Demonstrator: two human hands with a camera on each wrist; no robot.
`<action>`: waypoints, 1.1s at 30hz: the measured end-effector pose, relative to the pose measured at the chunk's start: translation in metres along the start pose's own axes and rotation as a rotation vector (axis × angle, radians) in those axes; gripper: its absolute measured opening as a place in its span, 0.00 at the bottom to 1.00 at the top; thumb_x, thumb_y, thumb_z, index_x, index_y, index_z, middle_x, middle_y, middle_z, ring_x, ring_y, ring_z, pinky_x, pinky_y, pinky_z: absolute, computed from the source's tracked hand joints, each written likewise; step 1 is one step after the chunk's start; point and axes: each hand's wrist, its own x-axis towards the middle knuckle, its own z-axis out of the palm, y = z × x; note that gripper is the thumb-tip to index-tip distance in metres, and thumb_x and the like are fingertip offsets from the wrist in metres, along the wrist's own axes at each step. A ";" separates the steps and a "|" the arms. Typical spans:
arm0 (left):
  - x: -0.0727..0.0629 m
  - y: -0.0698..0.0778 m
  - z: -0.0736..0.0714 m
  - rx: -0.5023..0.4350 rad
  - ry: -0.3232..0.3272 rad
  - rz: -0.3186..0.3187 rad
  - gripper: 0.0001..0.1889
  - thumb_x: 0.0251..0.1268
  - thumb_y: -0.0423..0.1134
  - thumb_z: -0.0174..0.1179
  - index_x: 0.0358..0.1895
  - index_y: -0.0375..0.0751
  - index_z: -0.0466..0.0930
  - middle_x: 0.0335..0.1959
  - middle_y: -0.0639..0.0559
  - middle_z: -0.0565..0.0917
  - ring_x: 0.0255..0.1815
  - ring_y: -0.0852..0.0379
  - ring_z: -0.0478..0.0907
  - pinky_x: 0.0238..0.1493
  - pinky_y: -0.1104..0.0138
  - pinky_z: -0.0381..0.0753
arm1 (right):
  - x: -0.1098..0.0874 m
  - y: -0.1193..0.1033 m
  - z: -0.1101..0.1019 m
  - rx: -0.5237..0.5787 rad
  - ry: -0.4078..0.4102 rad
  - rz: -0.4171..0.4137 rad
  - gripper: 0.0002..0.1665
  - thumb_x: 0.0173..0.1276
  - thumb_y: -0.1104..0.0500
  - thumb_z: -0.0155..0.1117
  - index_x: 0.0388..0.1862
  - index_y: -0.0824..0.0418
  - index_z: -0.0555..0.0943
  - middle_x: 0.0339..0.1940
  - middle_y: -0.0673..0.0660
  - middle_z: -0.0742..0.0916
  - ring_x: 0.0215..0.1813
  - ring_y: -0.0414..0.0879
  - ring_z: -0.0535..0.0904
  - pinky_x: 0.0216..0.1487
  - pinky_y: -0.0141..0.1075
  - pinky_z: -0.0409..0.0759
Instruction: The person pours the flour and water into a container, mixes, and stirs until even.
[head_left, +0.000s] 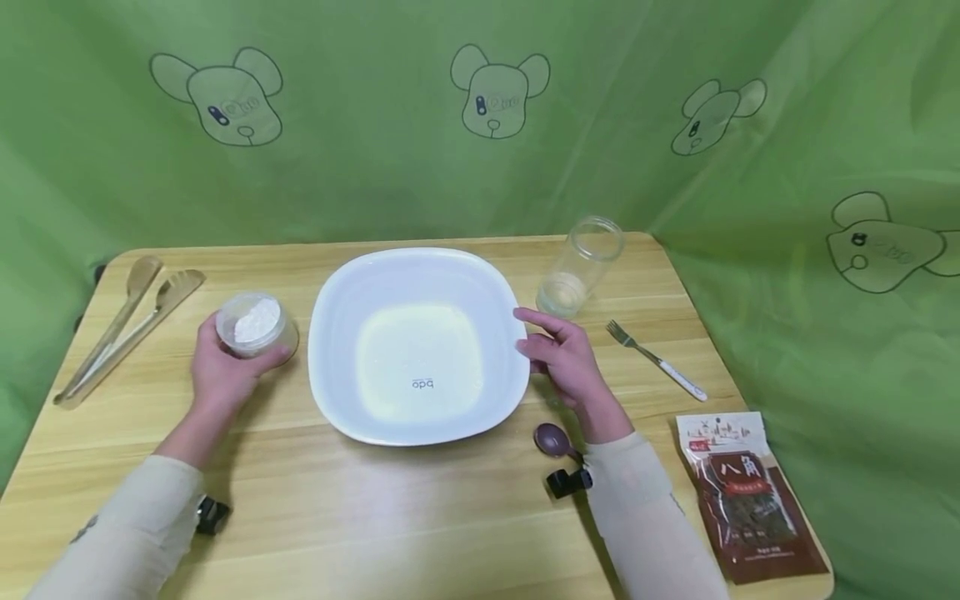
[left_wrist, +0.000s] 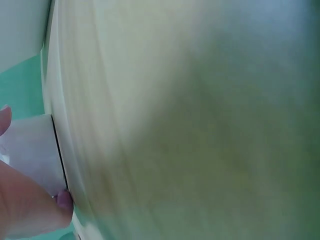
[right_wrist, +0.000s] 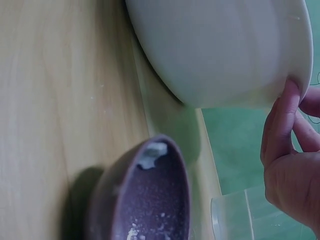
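Note:
My left hand (head_left: 225, 367) grips a small clear jar (head_left: 258, 333) of white powder, fingers round its far side and thumb along the near side. In the left wrist view, the jar's wall (left_wrist: 30, 145) shows between thumb and fingers, low over the wood. A white basin (head_left: 330, 408) with "bdo" printed on its floor occupies the middle of the table. Its right rim is pinched by my right hand (head_left: 562, 354); in the right wrist view fingertips (right_wrist: 289, 95) lie against the rim's outer side. Just below that hand lies a dark purple spoon (head_left: 552, 439), white powder clinging inside its bowl (right_wrist: 155, 205).
An open glass jar (head_left: 581, 267) stands behind my right hand. Right of it lie a fork (head_left: 652, 358) with a white handle and a brown packet (head_left: 750, 500). Wooden utensils (head_left: 127, 325) lie far left on the table (head_left: 375, 517). Green curtains hang behind.

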 end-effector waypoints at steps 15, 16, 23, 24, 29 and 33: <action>0.000 -0.003 0.003 0.000 0.029 -0.017 0.54 0.47 0.37 0.80 0.77 0.41 0.54 0.74 0.44 0.64 0.74 0.49 0.59 0.75 0.62 0.54 | -0.001 0.000 -0.002 0.003 -0.009 0.008 0.30 0.65 0.76 0.64 0.66 0.72 0.74 0.52 0.75 0.83 0.43 0.50 0.87 0.33 0.37 0.88; 0.000 -0.003 0.003 -0.010 0.033 -0.020 0.54 0.47 0.37 0.80 0.77 0.41 0.54 0.74 0.44 0.64 0.74 0.49 0.59 0.75 0.63 0.55 | -0.001 0.000 -0.002 0.002 -0.011 0.006 0.30 0.65 0.76 0.64 0.66 0.72 0.74 0.53 0.75 0.83 0.43 0.50 0.87 0.33 0.37 0.88; 0.001 -0.003 -0.005 -0.041 0.045 -0.039 0.53 0.48 0.38 0.80 0.76 0.43 0.55 0.73 0.45 0.64 0.73 0.51 0.60 0.74 0.65 0.56 | 0.001 0.001 0.000 0.014 -0.015 0.011 0.29 0.65 0.75 0.65 0.66 0.71 0.74 0.53 0.75 0.83 0.45 0.52 0.87 0.33 0.38 0.88; 0.001 -0.003 -0.007 -0.041 0.042 -0.040 0.53 0.48 0.38 0.80 0.77 0.43 0.54 0.73 0.45 0.64 0.73 0.51 0.60 0.74 0.64 0.57 | 0.001 0.001 0.001 0.015 -0.013 0.013 0.29 0.65 0.75 0.65 0.66 0.71 0.74 0.53 0.75 0.83 0.44 0.52 0.87 0.33 0.38 0.88; -0.005 0.002 -0.013 -0.032 0.015 -0.023 0.54 0.48 0.40 0.80 0.77 0.43 0.54 0.74 0.44 0.64 0.73 0.50 0.60 0.75 0.61 0.57 | 0.000 0.000 0.001 0.016 -0.009 0.017 0.29 0.65 0.75 0.64 0.66 0.71 0.74 0.53 0.75 0.82 0.43 0.51 0.87 0.32 0.37 0.88; -0.011 0.008 -0.015 -0.030 0.011 -0.003 0.53 0.48 0.40 0.80 0.77 0.45 0.55 0.74 0.45 0.64 0.72 0.50 0.61 0.75 0.60 0.58 | 0.000 -0.001 0.000 0.011 -0.008 0.014 0.29 0.66 0.75 0.64 0.67 0.71 0.74 0.53 0.75 0.82 0.44 0.51 0.87 0.33 0.37 0.88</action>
